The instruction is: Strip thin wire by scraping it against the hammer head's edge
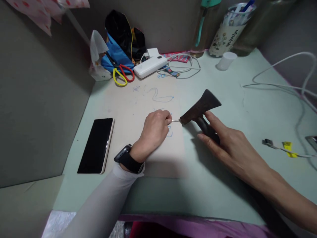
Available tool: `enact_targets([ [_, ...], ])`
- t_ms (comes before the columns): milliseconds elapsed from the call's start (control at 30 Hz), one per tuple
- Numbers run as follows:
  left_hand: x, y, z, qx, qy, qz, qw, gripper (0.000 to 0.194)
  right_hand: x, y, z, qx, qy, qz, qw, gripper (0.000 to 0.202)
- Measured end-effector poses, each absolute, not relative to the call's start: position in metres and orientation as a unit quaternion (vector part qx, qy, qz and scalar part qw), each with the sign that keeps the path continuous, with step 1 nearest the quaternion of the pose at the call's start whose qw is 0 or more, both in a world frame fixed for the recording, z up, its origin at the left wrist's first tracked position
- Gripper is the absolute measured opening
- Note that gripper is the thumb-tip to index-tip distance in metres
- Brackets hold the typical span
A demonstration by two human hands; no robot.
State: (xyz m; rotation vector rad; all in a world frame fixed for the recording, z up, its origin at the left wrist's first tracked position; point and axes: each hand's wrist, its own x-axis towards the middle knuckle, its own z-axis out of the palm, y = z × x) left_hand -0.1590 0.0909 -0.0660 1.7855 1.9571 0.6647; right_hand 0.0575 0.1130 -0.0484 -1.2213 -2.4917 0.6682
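My right hand (231, 145) grips a small dark hatchet (199, 107) by its handle, near the head. The flared blade points up and to the right, while the narrow butt end points down and left. Fingers of my left hand (157, 125) pinch a thin, pale, wire-like piece (176, 120). Its free end meets, or nearly meets, the hatchet's butt; I cannot tell if they touch. The rest of the piece is hidden in my fist. Below my left hand lies a beige sheet (163, 162) with blue pen drawings.
A phone (96, 145) lies on the left. Along the back are scissors (122, 74), a white power bank (150, 66), cables, a pen holder (226, 36), a bottle (201, 29) and a white cap (226, 61). A cable with a yellow tag (289, 149) lies on the right.
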Motion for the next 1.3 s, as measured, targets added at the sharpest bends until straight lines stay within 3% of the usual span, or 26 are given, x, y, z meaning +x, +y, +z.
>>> enact_targets([
  [633, -0.164, 0.089, -0.077, 0.603, 0.676, 0.340, 0.253, 0.010, 0.078, 0.124, -0.053, -0.510, -0.808, 0.260, 0.137, 0.074],
  [1300, -0.154, 0.093, -0.068, 0.604, 0.711, 0.277, 0.229, 0.014, 0.063, 0.114, -0.054, -0.414, -0.868, 0.218, 0.167, 0.060],
])
